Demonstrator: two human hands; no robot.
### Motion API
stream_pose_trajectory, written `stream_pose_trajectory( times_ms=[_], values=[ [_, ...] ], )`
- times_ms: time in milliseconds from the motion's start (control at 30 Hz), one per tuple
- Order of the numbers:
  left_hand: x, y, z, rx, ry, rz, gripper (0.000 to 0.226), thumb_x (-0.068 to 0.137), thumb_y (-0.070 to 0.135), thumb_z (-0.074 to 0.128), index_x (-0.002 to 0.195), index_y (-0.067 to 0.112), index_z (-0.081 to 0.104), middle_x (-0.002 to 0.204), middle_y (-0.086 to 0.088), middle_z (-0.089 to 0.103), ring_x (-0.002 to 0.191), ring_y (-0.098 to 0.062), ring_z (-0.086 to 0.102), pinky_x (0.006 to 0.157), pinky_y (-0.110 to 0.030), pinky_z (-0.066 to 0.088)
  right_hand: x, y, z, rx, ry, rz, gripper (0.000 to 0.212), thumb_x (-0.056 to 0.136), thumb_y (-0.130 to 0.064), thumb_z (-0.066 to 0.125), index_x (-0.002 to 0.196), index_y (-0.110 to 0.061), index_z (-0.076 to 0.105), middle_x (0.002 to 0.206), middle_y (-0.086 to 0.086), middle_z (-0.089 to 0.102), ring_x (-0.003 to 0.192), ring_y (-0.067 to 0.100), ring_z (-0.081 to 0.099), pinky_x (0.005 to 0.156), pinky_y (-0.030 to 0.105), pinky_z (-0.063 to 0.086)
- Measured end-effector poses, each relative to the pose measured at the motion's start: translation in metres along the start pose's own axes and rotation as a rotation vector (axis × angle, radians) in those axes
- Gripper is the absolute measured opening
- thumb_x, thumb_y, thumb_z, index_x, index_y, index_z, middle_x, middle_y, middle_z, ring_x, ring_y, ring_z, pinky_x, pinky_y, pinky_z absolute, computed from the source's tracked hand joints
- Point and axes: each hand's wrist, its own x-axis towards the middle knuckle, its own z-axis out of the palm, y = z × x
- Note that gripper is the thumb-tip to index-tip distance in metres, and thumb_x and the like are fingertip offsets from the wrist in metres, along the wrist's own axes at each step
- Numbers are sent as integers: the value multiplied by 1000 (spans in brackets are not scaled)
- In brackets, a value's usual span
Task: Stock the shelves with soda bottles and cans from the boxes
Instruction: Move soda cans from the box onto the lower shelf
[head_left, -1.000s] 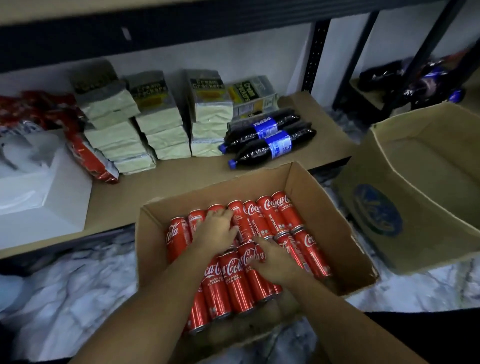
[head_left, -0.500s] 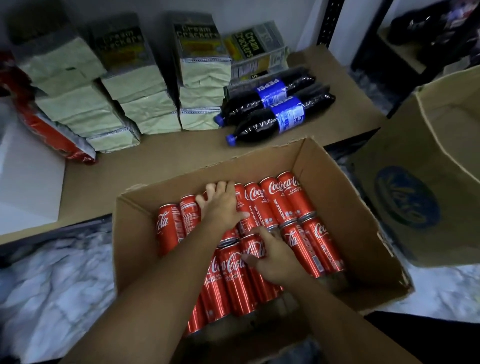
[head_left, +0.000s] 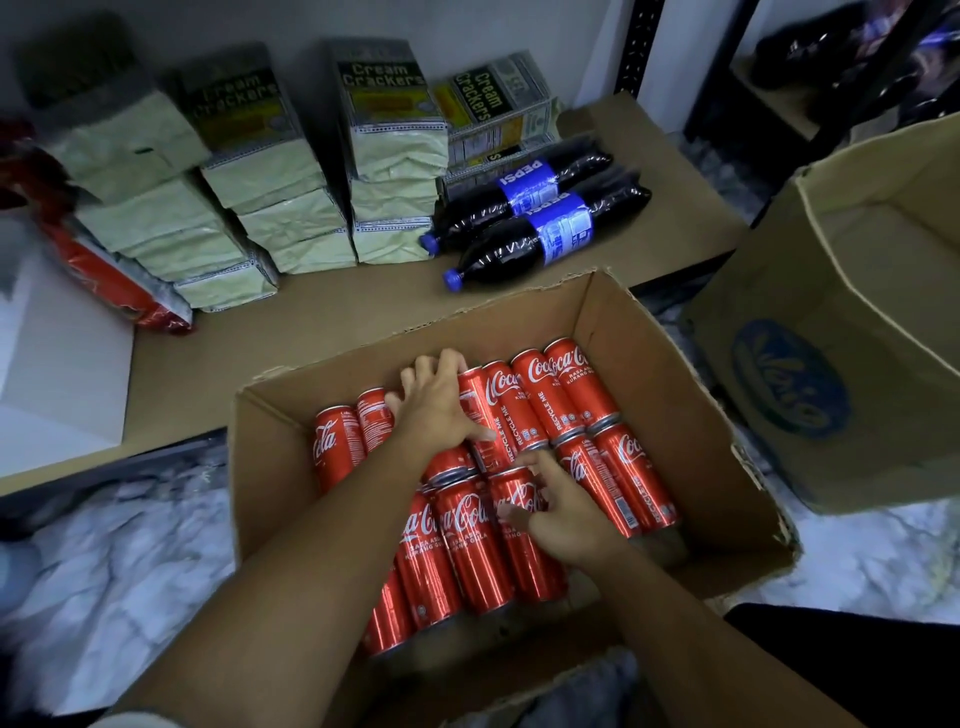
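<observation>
An open cardboard box (head_left: 680, 415) on the floor holds several red cola cans (head_left: 566, 395) lying on their sides in two rows. My left hand (head_left: 436, 408) lies over a back-row can, fingers curled over its far end and thumb stretched along its side. My right hand (head_left: 563, 514) grips the top end of a front-row can (head_left: 519, 540) between thumb and fingers. Two dark Pepsi bottles (head_left: 550, 228) lie on the low brown shelf board (head_left: 322, 332) just behind the box.
Stacks of cream cracker packs (head_left: 291, 208) fill the back of the shelf, with red bags (head_left: 109, 280) and a white box (head_left: 57, 374) at the left. A second open cardboard box (head_left: 831, 364) stands to the right. A black shelf upright (head_left: 641, 47) rises behind.
The view has tilted down and closer to the box. Both hands stay on the cans; my left hand has slid slightly toward the far end, and my right fingers have closed round a front can.
</observation>
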Motion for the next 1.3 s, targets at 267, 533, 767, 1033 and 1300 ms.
stream_pose_trajectory(
  times_ms=[267, 533, 767, 1033, 1300],
  values=[
    [-20, -6, -37, -263, -60, 50, 57, 65, 43, 93, 92, 26, 46, 94, 11, 62, 88, -17, 60, 77, -37, 47, -25, -18, -13, 122, 67, 4, 71, 79, -9, 85, 134, -33, 47, 129, -8, 61, 112, 8, 62, 89, 28, 52],
    [-76, 30, -114, -357, -20, 231, 60, 65, 27, 96, 95, 33, 44, 97, -2, 71, 88, -29, 70, 73, -49, 58, -67, -85, -14, 34, 356, -291, 64, 77, -6, 85, 121, -35, 50, 122, -16, 47, 114, 6, 58, 95, 23, 51],
    [-139, 92, -237, -433, 184, 473, 61, 60, 26, 97, 94, 36, 48, 109, 13, 68, 101, -11, 66, 85, -42, 57, -122, -200, -34, 26, 448, -667, 63, 82, -12, 82, 127, -45, 53, 124, -10, 65, 109, 4, 66, 99, 42, 55],
    [-213, 152, -350, -607, 433, 669, 62, 65, 17, 95, 106, 32, 50, 115, 15, 71, 110, -2, 65, 99, -42, 54, -194, -328, -55, 24, 483, -956, 61, 84, -16, 83, 127, -44, 50, 125, -16, 65, 115, 2, 63, 104, 41, 52],
    [-193, 191, -423, -810, 597, 716, 57, 75, 6, 88, 116, 22, 51, 121, 5, 67, 97, -4, 67, 63, -8, 51, -191, -434, -69, -27, 468, -1066, 54, 91, -25, 77, 130, -42, 44, 119, -14, 63, 104, -2, 63, 83, 23, 56]
  ],
)
